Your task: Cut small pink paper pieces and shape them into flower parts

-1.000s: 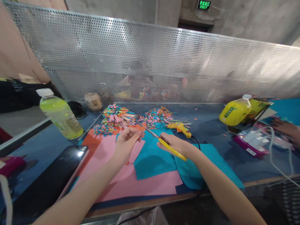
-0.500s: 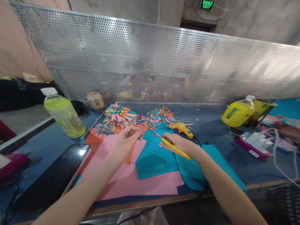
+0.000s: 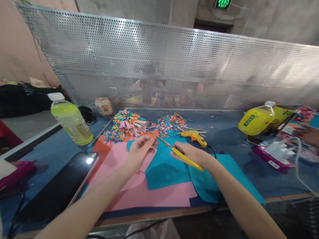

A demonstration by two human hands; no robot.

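My right hand (image 3: 186,152) is closed around the yellow handles of a pair of scissors (image 3: 185,158). The blades point up and left, with their tips close to the fingers of my left hand (image 3: 143,147). That left hand is pinched, its fingers curled over a paper strip that they mostly hide. A bit of blue paper (image 3: 129,145) shows at its left side. Beneath both hands lie blue paper sheets (image 3: 166,172) and pink paper sheets (image 3: 149,199). Beyond my left hand is a pile of fringed, multicoloured paper pieces (image 3: 128,122), beside a heap of small cut strips (image 3: 171,123).
A yellow hot glue gun (image 3: 194,136) lies right of the heap. A phone (image 3: 59,186) and a drink bottle (image 3: 71,119) are at left. At right are a yellow bottle (image 3: 256,119), a purple power strip (image 3: 271,159) and another person's hand (image 3: 309,134). A perforated metal panel (image 3: 174,66) stands behind.
The orange strip hanging below my left hand is now mostly out of sight, and blue paper shows at that hand's left side. The scissors have barely moved. The view has shifted slightly.
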